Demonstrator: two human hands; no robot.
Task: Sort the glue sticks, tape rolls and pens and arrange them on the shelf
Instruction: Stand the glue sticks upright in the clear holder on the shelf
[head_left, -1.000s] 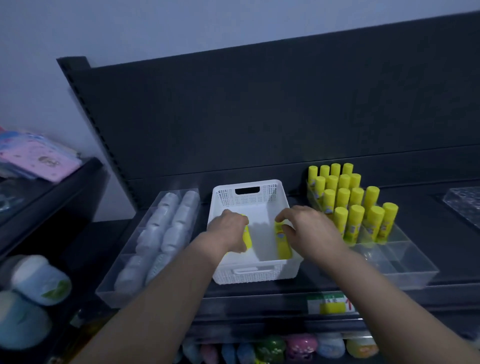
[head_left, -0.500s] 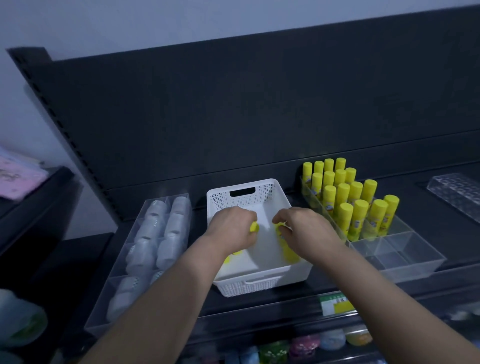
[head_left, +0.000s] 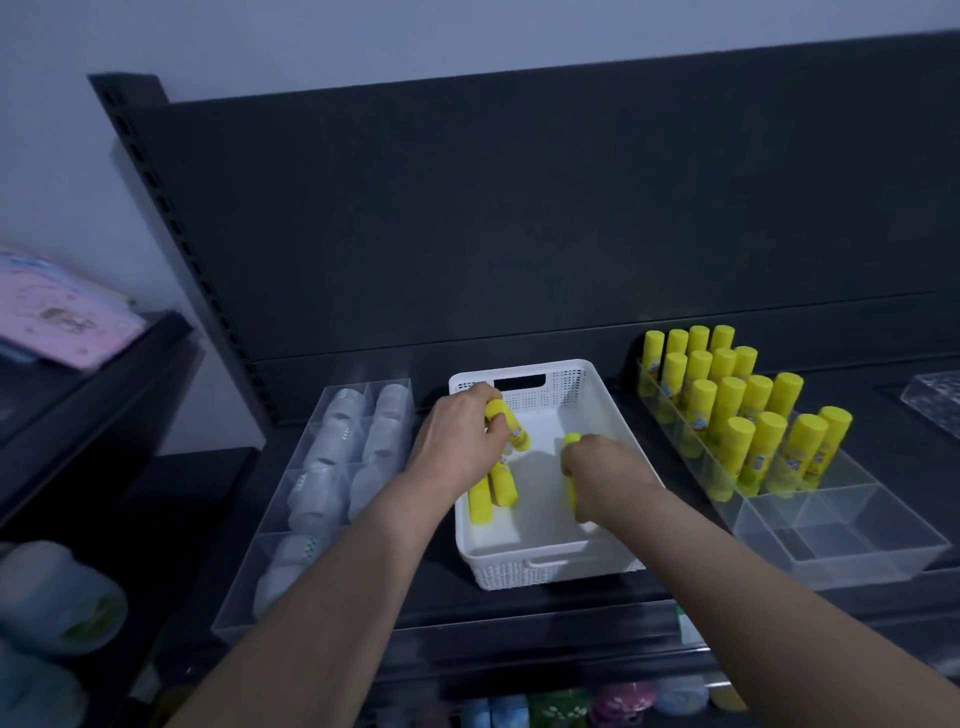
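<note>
A white perforated basket (head_left: 550, 569) stands on the dark shelf in the middle. My left hand (head_left: 460, 441) is over its left side, shut on several yellow glue sticks (head_left: 511, 431), whose ends stick out above and below the fist. My right hand (head_left: 602, 475) is inside the basket on the right, shut on another yellow glue stick (head_left: 571, 441). To the right, a clear divided tray (head_left: 841, 551) holds several upright yellow glue sticks (head_left: 737, 410) in its back compartments. To the left, a clear tray (head_left: 270, 587) holds rows of clear tape rolls (head_left: 332, 452).
The shelf's dark back panel (head_left: 519, 218) rises behind the trays. Another clear tray (head_left: 935, 395) sits at the far right edge. A lower shelf holds colourful round items (head_left: 618, 701). On the left, a side shelf carries pink packs (head_left: 57, 317) and pale tubs (head_left: 57, 597).
Both hands have lifted glue sticks off the basket floor. The left hand has moved toward the basket's back left corner with several sticks in it. The camera has shifted slightly.
</note>
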